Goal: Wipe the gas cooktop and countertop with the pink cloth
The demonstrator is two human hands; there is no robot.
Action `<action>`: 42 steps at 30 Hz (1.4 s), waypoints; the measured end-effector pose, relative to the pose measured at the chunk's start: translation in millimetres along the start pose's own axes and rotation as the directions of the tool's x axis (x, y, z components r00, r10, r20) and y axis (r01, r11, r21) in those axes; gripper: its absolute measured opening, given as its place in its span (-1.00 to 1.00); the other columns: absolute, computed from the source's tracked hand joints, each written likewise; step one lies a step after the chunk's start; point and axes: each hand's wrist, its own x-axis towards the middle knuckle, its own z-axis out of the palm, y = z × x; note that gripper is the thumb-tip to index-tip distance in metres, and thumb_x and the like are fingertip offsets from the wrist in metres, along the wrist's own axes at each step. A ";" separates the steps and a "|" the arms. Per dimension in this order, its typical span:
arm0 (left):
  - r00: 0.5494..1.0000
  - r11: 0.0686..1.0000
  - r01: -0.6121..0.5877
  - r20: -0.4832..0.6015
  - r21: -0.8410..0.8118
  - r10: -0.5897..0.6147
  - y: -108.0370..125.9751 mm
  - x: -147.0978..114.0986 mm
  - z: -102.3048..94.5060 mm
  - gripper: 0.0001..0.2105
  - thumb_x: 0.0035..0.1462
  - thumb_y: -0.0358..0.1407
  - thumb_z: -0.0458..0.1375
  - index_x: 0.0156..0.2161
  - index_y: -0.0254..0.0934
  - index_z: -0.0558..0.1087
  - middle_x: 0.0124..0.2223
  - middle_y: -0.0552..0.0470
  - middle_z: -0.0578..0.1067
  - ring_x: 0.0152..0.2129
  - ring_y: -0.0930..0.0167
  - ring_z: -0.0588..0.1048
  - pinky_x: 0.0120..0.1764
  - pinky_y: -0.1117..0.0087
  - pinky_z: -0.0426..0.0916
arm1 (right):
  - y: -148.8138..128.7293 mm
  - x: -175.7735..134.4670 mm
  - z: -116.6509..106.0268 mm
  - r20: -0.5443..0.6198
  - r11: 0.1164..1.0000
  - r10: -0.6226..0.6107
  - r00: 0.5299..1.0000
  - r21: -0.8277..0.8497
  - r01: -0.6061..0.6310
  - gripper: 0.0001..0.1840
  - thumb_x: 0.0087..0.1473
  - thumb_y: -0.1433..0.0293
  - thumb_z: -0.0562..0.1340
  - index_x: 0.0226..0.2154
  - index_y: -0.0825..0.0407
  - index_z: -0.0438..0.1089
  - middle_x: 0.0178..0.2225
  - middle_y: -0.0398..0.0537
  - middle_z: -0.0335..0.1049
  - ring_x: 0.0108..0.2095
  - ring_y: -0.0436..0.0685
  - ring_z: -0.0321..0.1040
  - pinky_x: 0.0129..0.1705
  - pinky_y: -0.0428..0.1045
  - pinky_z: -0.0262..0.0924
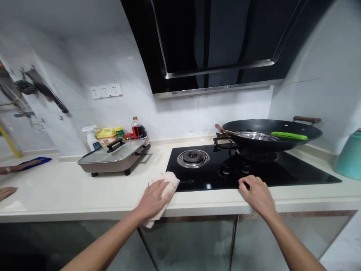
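My left hand (154,199) is closed over a pale pink cloth (171,180), pressing it on the counter at the front left corner of the black gas stove (203,182). Part of the cloth hangs over the counter's front edge. My right hand (258,194) rests at the stove's front edge, just before the knobs (226,169). Its fingers are curled in and nothing shows in them. Left of centre on the stove is a bare burner (193,158). On the right burner stands a large black wok (299,130) holding a metal lid or bowl (255,135) and a green-handled utensil (290,135).
An electric pan with a glass lid (109,163) stands on the counter (56,192) at the left, bottles (107,134) behind it. Another person's hands (8,192) are at the far left, one on a blue cloth (35,162). A range hood (217,75) hangs above; a teal container (349,158) stands right.
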 end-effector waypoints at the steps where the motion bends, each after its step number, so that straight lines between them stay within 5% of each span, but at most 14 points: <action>1: 0.998 0.999 -0.044 -0.042 0.018 0.044 8.6 -2.1 3.2 -0.49 0.36 -0.05 -0.01 0.32 -0.14 0.38 0.37 -0.13 0.37 0.27 0.08 0.33 0.29 -0.03 0.17 | 1.4 0.2 0.6 -0.010 1.000 0.008 1.000 0.008 -0.008 -0.68 0.24 0.26 0.06 -0.30 -0.06 0.52 -0.19 0.00 0.51 -0.14 0.25 0.34 -0.08 0.15 0.15; 5: 0.967 0.978 -0.190 -0.153 0.091 0.202 49.7 -6.0 13.4 -0.60 0.35 -0.07 0.07 0.20 -0.11 0.47 0.23 -0.13 0.47 0.10 0.07 0.39 0.18 -0.06 0.22 | 11.6 3.3 2.8 -0.012 0.990 0.068 0.998 0.124 -0.066 -0.66 0.22 0.16 0.08 -0.32 -0.09 0.52 -0.17 -0.02 0.52 -0.11 0.26 0.37 -0.03 0.17 0.19; 9: 0.910 0.920 -0.388 -0.135 0.058 0.393 107.0 4.9 27.3 -0.58 0.32 -0.01 0.12 0.17 -0.15 0.47 0.16 -0.16 0.48 0.07 0.07 0.39 0.12 -0.04 0.25 | 0.1 7.6 -5.8 -0.056 0.913 0.163 0.985 0.386 -0.129 -0.62 0.18 0.05 0.12 -0.29 -0.09 0.53 -0.14 0.00 0.51 -0.09 0.25 0.42 -0.02 0.15 0.26; 13: 0.844 0.850 -0.527 -0.138 -0.032 0.518 160.0 24.7 41.0 -0.45 0.21 0.07 0.21 0.20 -0.19 0.43 0.14 -0.18 0.48 0.06 0.05 0.40 0.14 -0.06 0.25 | -55.6 5.5 -22.9 0.012 0.877 -0.141 0.990 0.465 0.120 -0.63 0.25 0.05 0.16 -0.15 -0.09 0.53 -0.02 0.05 0.47 0.03 0.26 0.38 0.12 0.18 0.22; 16: 0.776 0.766 -0.625 -0.223 -0.148 0.590 168.0 28.6 43.4 -0.33 0.15 -0.01 0.28 0.30 -0.23 0.31 0.24 -0.22 0.43 0.16 0.06 0.37 0.22 -0.02 0.22 | -95.4 1.1 -25.7 0.217 0.860 -0.362 0.907 0.454 0.234 -0.56 0.28 0.07 0.15 0.10 -0.12 0.45 0.14 0.06 0.41 0.17 0.27 0.29 0.26 0.25 0.11; 19: 0.765 0.711 -0.644 -0.259 -0.282 0.590 139.1 18.7 40.3 -0.25 0.12 -0.06 0.33 0.35 -0.25 0.24 0.28 -0.23 0.43 0.19 0.12 0.39 0.24 0.07 0.26 | -110.9 -3.6 -16.9 0.407 0.871 -0.410 0.816 0.439 0.219 -0.33 0.25 0.00 0.18 0.31 -0.10 0.25 0.27 0.09 0.31 0.27 0.30 0.19 0.34 0.27 0.03; 22: 0.744 0.682 -0.668 -0.259 -0.297 0.616 85.1 1.3 33.6 -0.30 0.17 0.00 0.32 0.33 -0.21 0.28 0.30 -0.20 0.43 0.24 0.14 0.39 0.29 0.10 0.23 | -114.2 -10.1 -4.2 0.505 0.899 -0.417 0.756 0.352 0.261 -0.09 0.11 -0.12 0.30 0.38 -0.11 0.17 0.34 0.13 0.22 0.32 0.37 0.11 0.36 0.28 -0.02; 25: 0.814 0.779 -0.570 -0.307 -0.260 0.493 21.7 -13.9 21.4 -0.54 0.29 -0.03 0.19 0.21 -0.16 0.41 0.21 -0.13 0.52 0.16 0.19 0.47 0.22 0.16 0.31 | -123.4 -18.8 4.8 0.516 0.917 -0.398 0.759 0.193 0.350 0.06 -0.09 -0.10 0.46 0.38 -0.17 0.19 0.33 0.17 0.20 0.31 0.46 0.08 0.32 0.32 -0.02; 29: 0.932 0.958 -0.201 -0.342 -0.203 0.122 -63.1 -21.0 0.1 -0.64 0.34 -0.09 0.06 0.11 -0.18 0.49 0.11 -0.13 0.58 0.09 0.20 0.50 0.19 0.14 0.33 | -147.0 -30.5 8.5 0.440 0.891 -0.447 0.779 0.139 0.433 -0.28 -0.01 0.16 0.46 0.21 -0.18 0.38 0.14 0.13 0.35 0.12 0.40 0.25 0.18 0.27 0.10; 33: 0.939 0.988 0.125 -0.311 -0.095 -0.149 -127.0 -23.3 -10.4 -0.65 0.28 -0.09 0.05 0.00 -0.20 0.54 0.12 -0.16 0.57 0.13 0.13 0.45 0.18 0.06 0.30 | -169.6 -23.5 10.6 0.350 0.860 -0.484 0.802 0.357 0.364 -0.62 0.13 0.28 0.30 0.03 -0.13 0.45 -0.07 -0.02 0.43 -0.05 0.25 0.35 0.05 0.13 0.20; 38: 0.907 0.943 0.298 -0.263 -0.150 -0.328 -146.1 -28.5 -5.4 -0.61 0.29 -0.04 0.00 -0.04 -0.21 0.56 0.14 -0.15 0.56 0.16 0.10 0.43 0.20 0.04 0.26 | -197.6 40.4 23.9 0.197 0.903 -0.273 0.941 0.390 0.180 -0.63 0.16 0.16 0.23 -0.01 -0.07 0.41 0.03 -0.01 0.33 0.00 0.21 0.37 0.02 0.08 0.26; 42: 0.924 0.948 0.250 -0.244 -0.198 -0.295 -137.5 -30.2 -4.9 -0.58 0.29 0.03 0.00 -0.08 -0.19 0.57 0.12 -0.12 0.58 0.17 0.11 0.42 0.21 0.04 0.22 | -224.5 92.5 59.0 0.325 0.989 -0.141 0.935 0.082 0.121 -0.52 0.24 0.07 0.16 0.07 0.01 0.39 0.18 0.15 0.22 0.17 0.32 0.24 0.12 0.16 0.21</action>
